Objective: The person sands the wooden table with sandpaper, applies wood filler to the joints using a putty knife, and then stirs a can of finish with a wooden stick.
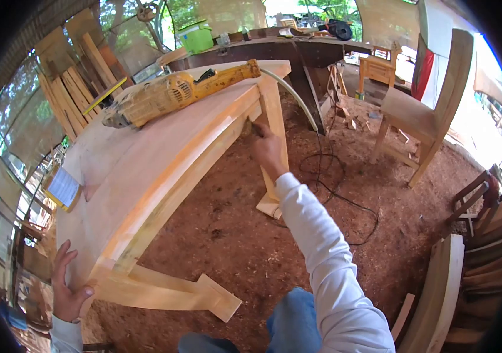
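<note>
A wooden table frame [163,176] with a broad pale top stands in front of me, its legs on the dirt floor. My left hand [69,285] rests at the near corner of the top, thumb and fingers spread, holding nothing. Further off, my right hand [268,150] reaches to the side rail [210,153] close to the far leg [274,117]. Its fingers are bent together against the wood, and whatever they hold is hidden. On the top lies a dusty yellow power tool [171,97], touched by neither hand.
A yellow tin [62,188] with a white label sits at the top's left side. A black cord [345,197] loops across the floor. To the right are a wooden chair [424,117] and stacked timber [439,294]. Behind, a green container [196,39] stands on a dark bench.
</note>
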Tool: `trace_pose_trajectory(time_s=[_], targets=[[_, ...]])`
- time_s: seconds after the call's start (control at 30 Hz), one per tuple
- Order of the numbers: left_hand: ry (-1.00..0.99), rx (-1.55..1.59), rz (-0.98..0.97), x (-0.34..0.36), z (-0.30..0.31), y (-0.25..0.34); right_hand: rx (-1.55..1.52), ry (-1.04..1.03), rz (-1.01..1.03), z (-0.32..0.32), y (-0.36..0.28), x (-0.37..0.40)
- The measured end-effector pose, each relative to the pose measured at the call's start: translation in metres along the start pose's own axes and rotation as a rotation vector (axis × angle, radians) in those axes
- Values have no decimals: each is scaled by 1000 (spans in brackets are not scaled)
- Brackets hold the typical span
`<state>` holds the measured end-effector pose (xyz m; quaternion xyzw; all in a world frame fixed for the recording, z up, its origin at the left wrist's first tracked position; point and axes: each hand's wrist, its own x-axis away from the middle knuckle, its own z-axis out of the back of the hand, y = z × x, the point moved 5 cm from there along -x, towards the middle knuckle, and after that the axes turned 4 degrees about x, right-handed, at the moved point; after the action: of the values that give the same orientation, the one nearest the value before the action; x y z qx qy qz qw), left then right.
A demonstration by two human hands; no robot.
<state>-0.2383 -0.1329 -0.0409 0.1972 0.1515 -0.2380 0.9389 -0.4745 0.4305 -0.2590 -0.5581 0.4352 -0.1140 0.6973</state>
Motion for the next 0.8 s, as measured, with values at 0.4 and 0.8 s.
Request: trace_pose_trajectory(time_s=[0.4, 0.8], targets=[[1, 5, 16, 1, 1, -4, 199, 120, 70, 31, -4, -41], [4, 55, 57, 1, 0, -6, 261, 161, 191, 5, 0, -58]])
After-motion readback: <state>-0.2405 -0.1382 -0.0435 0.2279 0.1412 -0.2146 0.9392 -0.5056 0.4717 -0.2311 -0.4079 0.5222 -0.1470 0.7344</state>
